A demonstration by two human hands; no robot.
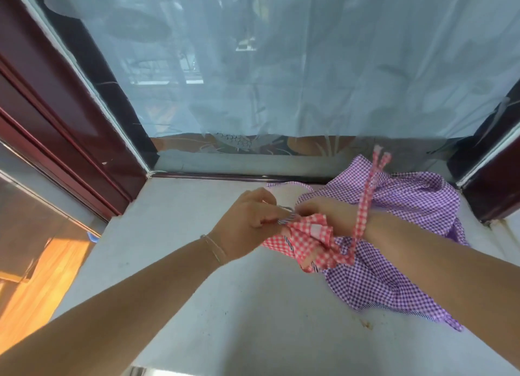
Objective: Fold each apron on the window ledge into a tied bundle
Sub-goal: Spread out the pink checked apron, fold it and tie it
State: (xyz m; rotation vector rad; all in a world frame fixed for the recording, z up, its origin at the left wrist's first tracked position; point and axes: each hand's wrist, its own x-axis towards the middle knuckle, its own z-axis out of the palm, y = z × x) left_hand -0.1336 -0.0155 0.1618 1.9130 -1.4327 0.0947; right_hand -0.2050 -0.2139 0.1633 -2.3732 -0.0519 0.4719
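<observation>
Two hands at a red apron [305, 242] over the ledge [197, 277].

Left hand [247, 226] curled, pinching a striped edge of the red checked cloth between thumb and fingers. Right hand [323, 212] mostly hidden behind the bunched cloth, fingers out of sight, grip not clear; red ties [365, 201] draped across its wrist, ends sticking up toward the window [281, 66]. Bundle held just above the pale stone, touching a purple apron [394, 263] spread loose and crumpled on the right side, reaching back to the dark red frame [70, 122]. Thin bracelet [215, 249] on the left wrist.
</observation>
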